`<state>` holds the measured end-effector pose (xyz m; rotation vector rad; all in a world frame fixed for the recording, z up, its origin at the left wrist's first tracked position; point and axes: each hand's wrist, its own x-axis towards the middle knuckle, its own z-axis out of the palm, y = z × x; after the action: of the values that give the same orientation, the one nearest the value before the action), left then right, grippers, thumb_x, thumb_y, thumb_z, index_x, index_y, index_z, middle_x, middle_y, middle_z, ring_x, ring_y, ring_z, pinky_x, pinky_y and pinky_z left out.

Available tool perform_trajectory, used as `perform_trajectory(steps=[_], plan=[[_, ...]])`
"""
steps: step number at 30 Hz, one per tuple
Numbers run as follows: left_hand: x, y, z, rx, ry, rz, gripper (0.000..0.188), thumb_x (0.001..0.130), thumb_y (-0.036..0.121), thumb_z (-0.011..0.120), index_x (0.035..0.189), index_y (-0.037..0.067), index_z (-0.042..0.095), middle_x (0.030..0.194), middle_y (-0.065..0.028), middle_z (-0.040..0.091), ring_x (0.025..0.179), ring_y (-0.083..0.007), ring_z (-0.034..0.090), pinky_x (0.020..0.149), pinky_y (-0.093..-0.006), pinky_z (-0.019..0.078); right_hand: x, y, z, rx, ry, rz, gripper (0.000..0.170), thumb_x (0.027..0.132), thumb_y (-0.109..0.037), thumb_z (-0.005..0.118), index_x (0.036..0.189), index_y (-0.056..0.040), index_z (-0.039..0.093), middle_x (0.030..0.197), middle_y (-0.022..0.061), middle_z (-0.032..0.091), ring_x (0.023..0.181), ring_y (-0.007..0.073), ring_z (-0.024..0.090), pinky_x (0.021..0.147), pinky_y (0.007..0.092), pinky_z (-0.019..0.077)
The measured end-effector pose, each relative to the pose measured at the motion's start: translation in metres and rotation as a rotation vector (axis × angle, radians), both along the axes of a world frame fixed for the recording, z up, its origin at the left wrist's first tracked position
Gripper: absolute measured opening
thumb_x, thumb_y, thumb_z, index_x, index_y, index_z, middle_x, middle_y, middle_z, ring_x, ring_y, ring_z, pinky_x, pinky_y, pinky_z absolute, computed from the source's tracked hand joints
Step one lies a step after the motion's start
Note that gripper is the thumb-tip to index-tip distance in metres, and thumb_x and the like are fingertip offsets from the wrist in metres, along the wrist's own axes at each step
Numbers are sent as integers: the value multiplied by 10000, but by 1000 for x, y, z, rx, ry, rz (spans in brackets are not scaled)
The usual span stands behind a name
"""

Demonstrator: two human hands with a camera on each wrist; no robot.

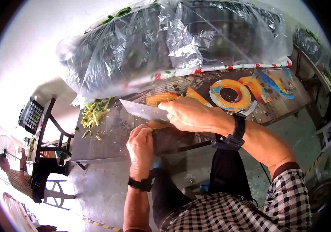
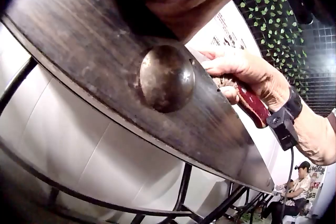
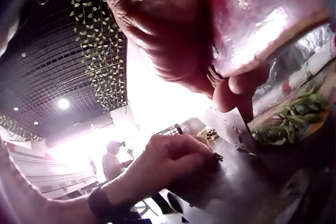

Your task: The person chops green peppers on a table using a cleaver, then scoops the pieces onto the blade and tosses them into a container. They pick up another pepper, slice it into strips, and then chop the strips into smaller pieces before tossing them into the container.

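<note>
My right hand [image 1: 190, 114] [image 2: 252, 71] grips the red handle [image 2: 253, 106] of a broad cleaver, whose blade [image 1: 140, 110] [image 3: 226, 127] lies over the tabletop [image 1: 96, 149], pointing left. Below the blade, at the table's near edge, my left hand [image 1: 140, 145] [image 3: 168, 161] has its fingers bent down and pinches a small dark green piece [image 3: 218, 157]. Most of that piece is hidden by the fingers. Chopped green and pale pieces [image 1: 94, 114] are heaped at the table's left end. Green vegetables [image 3: 299, 119] lie beyond the blade in the right wrist view.
Clear plastic sheeting [image 1: 134, 50] covers a large bulky thing along the table's far side. Big orange letters [image 1: 229, 94] mark the tabletop's right part. A round metal dome [image 2: 167, 78] shows by the table edge. A seated person [image 1: 18, 174] is at the left, near a black crate [image 1: 32, 116].
</note>
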<state>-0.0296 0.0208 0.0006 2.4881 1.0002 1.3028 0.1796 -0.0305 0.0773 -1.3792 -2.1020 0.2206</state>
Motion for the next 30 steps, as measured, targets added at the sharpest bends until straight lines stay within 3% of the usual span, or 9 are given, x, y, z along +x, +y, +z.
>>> perform_trajectory(steps=[24, 25, 28, 30], plan=[[-1, 2, 2, -26, 33, 8, 110, 779, -28, 653, 880, -1, 686, 962, -133, 707, 891, -315, 674, 828, -374, 531, -25, 36, -5, -97, -49, 65, 116, 838, -15, 497, 907, 32, 578, 744, 261, 616, 735, 445, 620, 652, 502, 480], [-1, 2, 1, -17, 13, 16, 126, 774, -35, 655, 891, 0, 686, 965, -130, 705, 884, -311, 673, 824, -372, 532, -17, 33, -5, -69, -41, 69, 168, 865, -32, 499, 978, 44, 597, 745, 234, 638, 655, 365, 651, 604, 459, 500], [-2, 2, -3, -107, -37, 29, 196, 761, -50, 655, 943, 13, 688, 1020, -120, 686, 890, -293, 663, 817, -363, 532, 9, 1, 22, -382, 372, -100, 254, 903, -57, 500, 1112, 51, 596, 733, 171, 649, 551, 216, 636, 516, 371, 501], [-1, -1, 2, -192, -56, 35, 202, 771, -29, 651, 961, 28, 690, 1051, -124, 670, 936, -319, 648, 842, -384, 524, 33, -15, 29, -350, 480, -150, 328, 935, -81, 494, 1230, 43, 566, 742, 98, 639, 505, 102, 579, 456, 280, 467]])
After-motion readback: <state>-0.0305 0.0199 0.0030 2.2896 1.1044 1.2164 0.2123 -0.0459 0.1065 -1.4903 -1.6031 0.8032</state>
